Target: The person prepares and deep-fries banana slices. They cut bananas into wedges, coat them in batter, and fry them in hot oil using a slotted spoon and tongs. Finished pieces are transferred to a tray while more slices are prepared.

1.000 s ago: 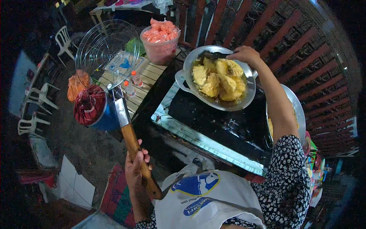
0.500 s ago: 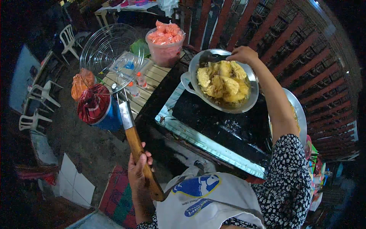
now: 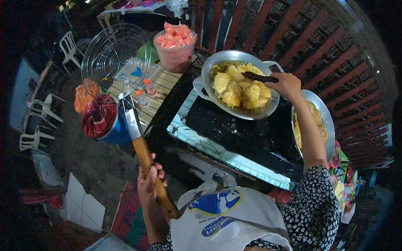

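My left hand [image 3: 147, 184] wraps tight round the big wire scoop [image 3: 115, 58], held up away from the food, while my right hand [image 3: 287, 85] pinches dark tongs [image 3: 259, 77] over the yellow pieces [image 3: 236, 85] (in a silver pan [image 3: 205, 75]) just under my fingers

right hand [image 3: 286, 85] hides dark utensil's [image 3: 258, 77] handle end | second pan [image 3: 324, 121] partly behind forearm | its contents perhaps fried, blurred

The scene was dim, lit mostly from above near the cooking surface [image 3: 234, 129], where the metal pan [image 3: 240, 85] rim caught glare. Fisheye distortion bent the far right slats, and the left edge sank into blurred, bluish darkness.
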`<state>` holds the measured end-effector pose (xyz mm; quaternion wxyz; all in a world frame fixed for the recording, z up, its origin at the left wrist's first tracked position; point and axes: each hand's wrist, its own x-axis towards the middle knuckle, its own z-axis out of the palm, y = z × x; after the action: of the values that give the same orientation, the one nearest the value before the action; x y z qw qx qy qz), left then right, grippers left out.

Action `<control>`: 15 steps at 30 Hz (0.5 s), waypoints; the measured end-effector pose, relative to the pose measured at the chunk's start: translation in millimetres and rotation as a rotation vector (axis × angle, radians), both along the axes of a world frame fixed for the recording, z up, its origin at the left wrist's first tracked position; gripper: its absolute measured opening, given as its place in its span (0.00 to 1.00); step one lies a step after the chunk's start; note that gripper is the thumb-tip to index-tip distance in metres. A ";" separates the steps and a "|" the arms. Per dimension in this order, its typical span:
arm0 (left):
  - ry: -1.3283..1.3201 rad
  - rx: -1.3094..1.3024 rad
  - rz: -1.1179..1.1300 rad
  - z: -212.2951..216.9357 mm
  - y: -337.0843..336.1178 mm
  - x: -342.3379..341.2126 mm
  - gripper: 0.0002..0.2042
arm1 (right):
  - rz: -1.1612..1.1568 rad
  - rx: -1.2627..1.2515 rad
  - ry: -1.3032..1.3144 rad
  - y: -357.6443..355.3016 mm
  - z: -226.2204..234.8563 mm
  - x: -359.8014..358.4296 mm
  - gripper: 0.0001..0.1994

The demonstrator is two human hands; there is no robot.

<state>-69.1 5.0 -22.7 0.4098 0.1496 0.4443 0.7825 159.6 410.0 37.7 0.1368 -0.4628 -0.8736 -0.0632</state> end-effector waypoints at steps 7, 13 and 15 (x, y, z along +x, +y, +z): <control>0.089 -0.056 0.008 7.6 5.7 9.9 0.20 | 0.000 0.111 -0.040 2.0 -25.1 -16.1 0.21; 0.146 -0.157 0.020 14.6 3.2 12.8 0.20 | 0.003 0.074 0.006 -6.2 -11.5 -11.9 0.22; 0.163 -0.112 0.000 14.0 4.6 12.0 0.20 | -0.012 0.043 -0.009 -9.7 -14.4 -10.7 0.23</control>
<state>-57.0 9.7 -8.7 0.3798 0.1897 0.5191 0.7418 148.8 400.3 23.3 0.1424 -0.4647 -0.8698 -0.0847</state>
